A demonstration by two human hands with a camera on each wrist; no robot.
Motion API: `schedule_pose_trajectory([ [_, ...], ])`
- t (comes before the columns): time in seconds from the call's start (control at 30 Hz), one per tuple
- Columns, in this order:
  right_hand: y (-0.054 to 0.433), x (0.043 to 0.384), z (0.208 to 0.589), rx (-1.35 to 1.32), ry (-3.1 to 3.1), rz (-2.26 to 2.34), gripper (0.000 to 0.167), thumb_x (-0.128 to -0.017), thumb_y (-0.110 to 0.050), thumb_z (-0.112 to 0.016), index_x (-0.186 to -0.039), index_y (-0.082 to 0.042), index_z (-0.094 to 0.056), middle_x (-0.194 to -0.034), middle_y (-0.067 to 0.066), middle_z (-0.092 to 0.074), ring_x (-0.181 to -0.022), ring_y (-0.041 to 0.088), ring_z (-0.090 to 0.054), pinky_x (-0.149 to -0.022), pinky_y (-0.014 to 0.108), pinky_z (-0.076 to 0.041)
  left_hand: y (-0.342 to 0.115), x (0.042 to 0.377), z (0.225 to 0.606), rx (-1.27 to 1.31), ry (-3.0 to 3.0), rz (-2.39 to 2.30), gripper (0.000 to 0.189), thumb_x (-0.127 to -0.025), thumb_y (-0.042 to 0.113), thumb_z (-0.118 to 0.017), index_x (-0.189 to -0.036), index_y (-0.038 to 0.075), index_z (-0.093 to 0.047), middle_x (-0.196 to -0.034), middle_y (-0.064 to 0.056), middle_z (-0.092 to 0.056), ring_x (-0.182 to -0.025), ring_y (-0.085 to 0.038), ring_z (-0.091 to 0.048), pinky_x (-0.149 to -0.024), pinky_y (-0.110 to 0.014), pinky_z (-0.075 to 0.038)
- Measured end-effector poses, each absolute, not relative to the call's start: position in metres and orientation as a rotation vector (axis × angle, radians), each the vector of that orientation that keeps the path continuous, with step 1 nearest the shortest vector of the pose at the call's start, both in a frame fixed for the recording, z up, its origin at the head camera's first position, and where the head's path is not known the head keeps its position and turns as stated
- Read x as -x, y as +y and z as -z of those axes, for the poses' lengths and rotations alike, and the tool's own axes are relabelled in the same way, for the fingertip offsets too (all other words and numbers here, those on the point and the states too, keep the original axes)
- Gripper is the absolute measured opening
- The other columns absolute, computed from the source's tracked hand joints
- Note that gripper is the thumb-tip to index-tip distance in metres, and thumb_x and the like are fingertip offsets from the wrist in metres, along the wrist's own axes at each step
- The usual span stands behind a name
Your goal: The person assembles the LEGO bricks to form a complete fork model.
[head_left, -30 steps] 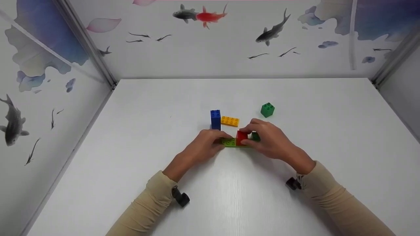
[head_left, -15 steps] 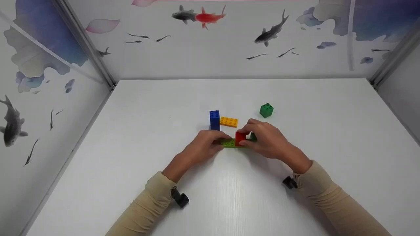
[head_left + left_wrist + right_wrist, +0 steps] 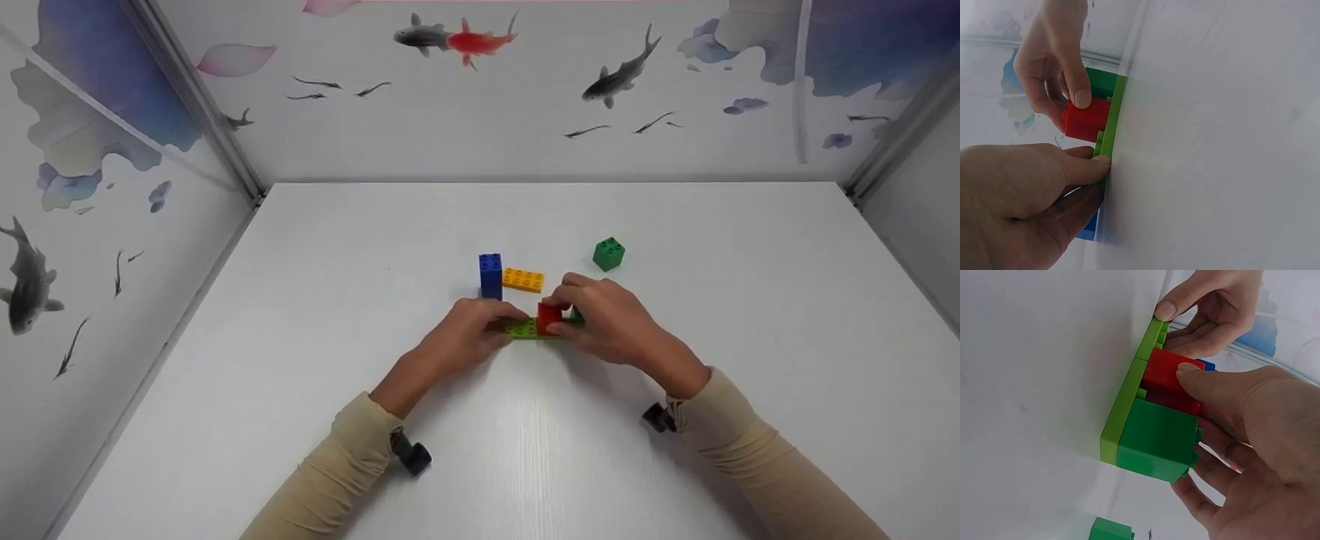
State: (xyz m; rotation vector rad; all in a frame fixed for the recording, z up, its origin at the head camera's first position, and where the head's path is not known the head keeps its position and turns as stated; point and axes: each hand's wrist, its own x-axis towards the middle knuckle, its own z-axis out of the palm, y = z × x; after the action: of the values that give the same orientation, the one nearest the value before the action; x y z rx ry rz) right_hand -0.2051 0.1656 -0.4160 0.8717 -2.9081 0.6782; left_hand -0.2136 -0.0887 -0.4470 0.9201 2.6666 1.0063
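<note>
red block point(image 3: 548, 318) stands on the lime plates point(image 3: 521, 328) near the frame's centre, pinched in my right hand point(image 3: 611, 319); my left hand point(image 3: 466, 331) pinches the plates' left end.

- The right hand point(image 3: 611, 322) and its sleeve point(image 3: 731, 412) have edged slightly inward.
- Less of the green block point(image 3: 576, 316) on the strip point(image 3: 521, 328) shows past that hand.
- The red block point(image 3: 548, 318), partly covered, may sit a hair lower; hard to tell.
</note>
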Motion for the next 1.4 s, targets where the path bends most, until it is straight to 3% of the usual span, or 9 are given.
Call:
schedule_pose_trajectory([
  [0.2, 0.167, 0.205, 0.419, -0.875, -2.893, -0.672, 0.03, -0.095, -0.022, -0.086, -0.12, -0.008, -0.079, -0.107, 0.004, -0.071, -0.095, 0.021, -0.069, -0.082, 0.036, -0.061, -0.089, 0.214, 0.447, -0.95, 2.674, -1.011, 0.036, -0.101, 0.006, -0.076, -0.137, 0.012, -0.075, -0.132, -0.004, -0.078, -0.12, -0.018, -0.074, -0.109, -0.031, -0.059],
  [0.6, 0.172, 0.212, 0.417, -0.881, -2.946, -0.755, 0.035, -0.095, -0.025, -0.086, -0.127, -0.012, -0.078, -0.12, 0.004, -0.073, -0.109, 0.023, -0.069, -0.093, 0.041, -0.065, -0.092, 0.218, 0.447, -0.911, 2.648, -1.028, 0.037, -0.102, 0.007, -0.076, -0.138, 0.013, -0.074, -0.135, -0.002, -0.077, -0.123, -0.018, -0.072, -0.112, -0.032, -0.057],
  [0.9, 0.187, 0.227, 0.418, -0.806, -2.889, -1.013, 0.05, -0.1, -0.051, -0.076, -0.134, -0.014, -0.074, -0.134, 0.009, -0.073, -0.127, 0.032, -0.067, -0.108, 0.056, -0.058, -0.093, 0.216, 0.448, -0.894, 2.645, -1.035, 0.039, -0.102, 0.007, -0.075, -0.14, 0.013, -0.073, -0.138, -0.002, -0.076, -0.127, -0.018, -0.071, -0.114, -0.034, -0.056],
  [1.2, 0.217, 0.247, 0.417, -0.599, -2.728, -1.077, 0.034, -0.105, -0.031, -0.074, -0.131, -0.008, -0.074, -0.131, 0.015, -0.072, -0.119, 0.036, -0.068, -0.104, 0.058, -0.059, -0.094, 0.218, 0.45, -0.913, 2.63, -1.051, 0.039, -0.102, 0.005, -0.075, -0.14, 0.012, -0.073, -0.138, -0.003, -0.075, -0.128, -0.018, -0.07, -0.113, -0.033, -0.057],
  [1.4, 0.23, 0.256, 0.423, -0.506, -2.722, -1.101, 0.032, -0.104, -0.022, -0.074, -0.131, -0.004, -0.072, -0.135, 0.018, -0.067, -0.127, 0.036, -0.062, -0.106, 0.061, -0.056, -0.094, 0.217, 0.45, -0.91, 2.634, -1.049, 0.039, -0.102, 0.005, -0.074, -0.14, 0.013, -0.073, -0.138, -0.002, -0.075, -0.128, -0.017, -0.07, -0.114, -0.032, -0.056],
])
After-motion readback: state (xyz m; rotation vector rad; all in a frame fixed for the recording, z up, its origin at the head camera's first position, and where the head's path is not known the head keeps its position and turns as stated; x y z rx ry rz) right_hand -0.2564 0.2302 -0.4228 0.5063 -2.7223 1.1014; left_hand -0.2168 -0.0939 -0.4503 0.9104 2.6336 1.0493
